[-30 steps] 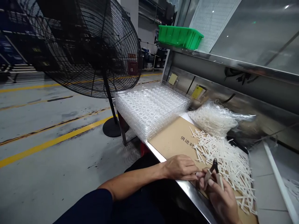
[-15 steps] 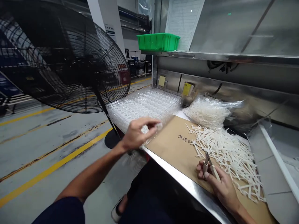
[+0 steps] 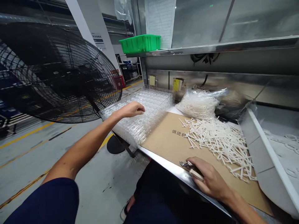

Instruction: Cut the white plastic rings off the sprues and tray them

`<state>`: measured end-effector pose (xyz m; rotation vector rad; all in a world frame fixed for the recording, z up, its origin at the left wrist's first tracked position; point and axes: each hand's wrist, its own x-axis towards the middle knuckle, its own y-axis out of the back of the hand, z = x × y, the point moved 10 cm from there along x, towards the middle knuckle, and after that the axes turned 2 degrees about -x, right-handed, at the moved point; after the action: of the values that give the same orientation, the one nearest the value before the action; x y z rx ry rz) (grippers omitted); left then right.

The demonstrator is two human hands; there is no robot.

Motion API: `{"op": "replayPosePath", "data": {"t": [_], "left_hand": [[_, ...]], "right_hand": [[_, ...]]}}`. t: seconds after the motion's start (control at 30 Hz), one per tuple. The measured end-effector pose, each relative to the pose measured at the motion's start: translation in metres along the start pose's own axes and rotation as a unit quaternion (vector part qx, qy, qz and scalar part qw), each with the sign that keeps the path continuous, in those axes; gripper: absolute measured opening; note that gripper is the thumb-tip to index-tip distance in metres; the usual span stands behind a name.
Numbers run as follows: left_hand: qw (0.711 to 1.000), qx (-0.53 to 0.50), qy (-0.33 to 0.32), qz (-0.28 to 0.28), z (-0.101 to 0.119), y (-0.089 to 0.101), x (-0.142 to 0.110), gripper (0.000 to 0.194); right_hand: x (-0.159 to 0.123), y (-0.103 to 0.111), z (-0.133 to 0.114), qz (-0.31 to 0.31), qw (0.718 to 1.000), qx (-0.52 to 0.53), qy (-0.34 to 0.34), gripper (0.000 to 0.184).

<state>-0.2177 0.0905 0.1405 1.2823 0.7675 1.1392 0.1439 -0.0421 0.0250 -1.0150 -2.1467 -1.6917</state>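
Note:
My left hand (image 3: 132,109) reaches out over the stack of clear plastic trays (image 3: 142,116) that hold white rings. Its fingers are curled together in a pinch; what they hold is too small to make out. My right hand (image 3: 206,177) rests on the brown cardboard sheet (image 3: 170,143) near the bench's front edge, closed round a small pair of cutting pliers (image 3: 189,166) with pale handles. A heap of white plastic sprue sticks (image 3: 219,141) lies on the cardboard beyond my right hand.
A clear bag of white rings (image 3: 198,104) lies behind the sticks. A white bin (image 3: 275,155) with a few rings sits at right. A large black floor fan (image 3: 58,77) stands left of the bench. A green tray (image 3: 140,43) sits on the upper shelf.
My left hand left the right hand, carried a small white piece out and now hovers over the clear trays. My right hand lowered the pliers flat onto the cardboard. My view turned right.

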Motion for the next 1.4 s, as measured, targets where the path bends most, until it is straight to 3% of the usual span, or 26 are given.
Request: {"op": "replayPosePath", "data": {"t": [0.13, 0.23, 0.3, 0.4, 0.53, 0.63, 0.73, 0.87, 0.97, 1.1, 1.2, 1.3, 1.4], "left_hand": [[1.0, 0.018, -0.003, 0.018, 0.027, 0.02, -0.011, 0.026], [0.996, 0.015, -0.044, 0.081, 0.082, 0.031, -0.02, 0.03], [0.992, 0.004, -0.07, 0.109, 0.125, 0.023, -0.022, 0.028], [0.984, -0.071, -0.148, 0.065, 0.196, -0.022, -0.013, 0.029], [0.962, -0.131, -0.237, -0.047, 0.285, -0.107, 0.019, 0.029], [0.956, -0.117, -0.255, -0.082, 0.327, -0.149, 0.052, 0.031], [0.96, -0.092, -0.256, -0.072, 0.353, -0.17, 0.079, 0.031], [0.959, -0.098, -0.255, -0.07, 0.367, -0.187, 0.101, 0.022], [0.957, -0.116, -0.257, -0.064, 0.359, -0.187, 0.11, 0.02], [0.962, -0.134, -0.235, -0.037, 0.321, -0.162, 0.115, 0.024], [0.968, -0.128, -0.211, -0.05, 0.287, -0.149, 0.108, 0.023], [0.969, -0.118, -0.199, -0.084, 0.264, -0.157, 0.091, 0.022], [0.967, -0.117, -0.199, -0.106, 0.254, -0.173, 0.076, 0.021]], "right_hand": [[0.005, 0.0, -0.011, -0.011, 1.0, 0.001, 0.023, 0.053], [0.004, -0.007, -0.015, -0.032, 0.999, 0.002, 0.018, 0.048], [0.003, -0.014, -0.013, -0.055, 0.998, 0.002, 0.015, 0.044], [0.002, -0.023, -0.006, -0.079, 0.997, -0.009, 0.007, 0.046], [0.0, -0.029, -0.004, -0.094, 0.995, -0.026, 0.01, 0.047], [-0.001, -0.031, -0.005, -0.104, 0.994, -0.034, 0.02, 0.045], [0.0, -0.031, -0.003, -0.112, 0.992, -0.047, 0.02, 0.043], [0.001, -0.03, 0.0, -0.119, 0.991, -0.064, 0.013, 0.041], [0.001, -0.029, -0.001, -0.122, 0.99, -0.069, 0.014, 0.042], [0.002, -0.027, -0.005, -0.118, 0.991, -0.065, 0.017, 0.042], [0.001, -0.027, -0.007, -0.114, 0.992, -0.058, 0.023, 0.041], [0.0, -0.028, -0.009, -0.112, 0.992, -0.054, 0.028, 0.042], [0.0, -0.029, -0.008, -0.114, 0.992, -0.053, 0.027, 0.042]]}}
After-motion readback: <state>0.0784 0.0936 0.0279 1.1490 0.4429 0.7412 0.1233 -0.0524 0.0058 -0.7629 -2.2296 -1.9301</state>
